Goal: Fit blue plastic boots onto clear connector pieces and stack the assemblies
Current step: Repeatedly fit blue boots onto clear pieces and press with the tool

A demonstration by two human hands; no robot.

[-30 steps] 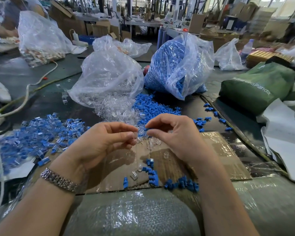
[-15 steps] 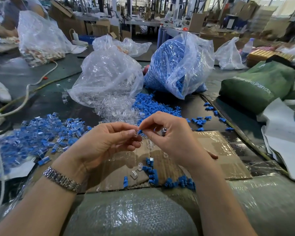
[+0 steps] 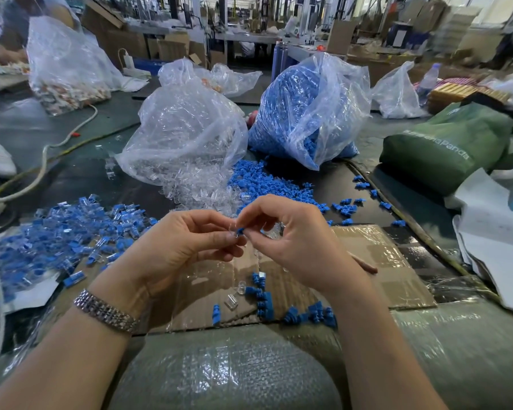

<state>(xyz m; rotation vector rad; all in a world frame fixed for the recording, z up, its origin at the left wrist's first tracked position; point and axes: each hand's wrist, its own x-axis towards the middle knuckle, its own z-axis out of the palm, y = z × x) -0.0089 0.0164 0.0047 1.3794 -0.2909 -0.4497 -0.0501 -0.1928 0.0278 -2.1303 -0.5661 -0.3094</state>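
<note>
Setting: workshop hall, cartons and other work stations at 12 o'clock; dark bench (image 3: pixel 80 179) carries the stock.
Work mat: taped cardboard sheet (image 3: pixel 382 261) at the centre, bubble wrap (image 3: pixel 234 371) at 6 o'clock.
Clear stock: plastic bag of clear connector pieces (image 3: pixel 184 137) at 11 o'clock, contents spilling toward the hands.
Blue stock: plastic bag of blue boots (image 3: pixel 305 108) at 1 o'clock, loose boots (image 3: pixel 258 179) spread below it.
Finished goods: heap of fitted assemblies (image 3: pixel 57 232) at 9 o'clock, blue and clear together; no tidy stack can be made out.
Spare parts: few boots and clear pieces (image 3: pixel 267 303) on the cardboard, toward 6 o'clock from the hands.
Other: green bag (image 3: pixel 444 146) at 2 o'clock; white cable (image 3: pixel 42 161) at 10 o'clock.
Left hand (image 3: pixel 184 250): wears a wristband; thumb and forefinger pinch a small clear piece (image 3: pixel 233 232), barely visible.
Right hand (image 3: pixel 296 247): fingertips pinch a blue boot (image 3: pixel 240 231), pressed up against the clear piece.
Position of work: both parts held above the cardboard, at the centre, between the two sets of fingertips.
Step in hand: judged to be the mating of boot to connector; how far the boot is seated cannot be told.
Next move calls for: straight alignment of the two parts, a firm push until seated, then transfer toward the heap at 9 o'clock.
</note>
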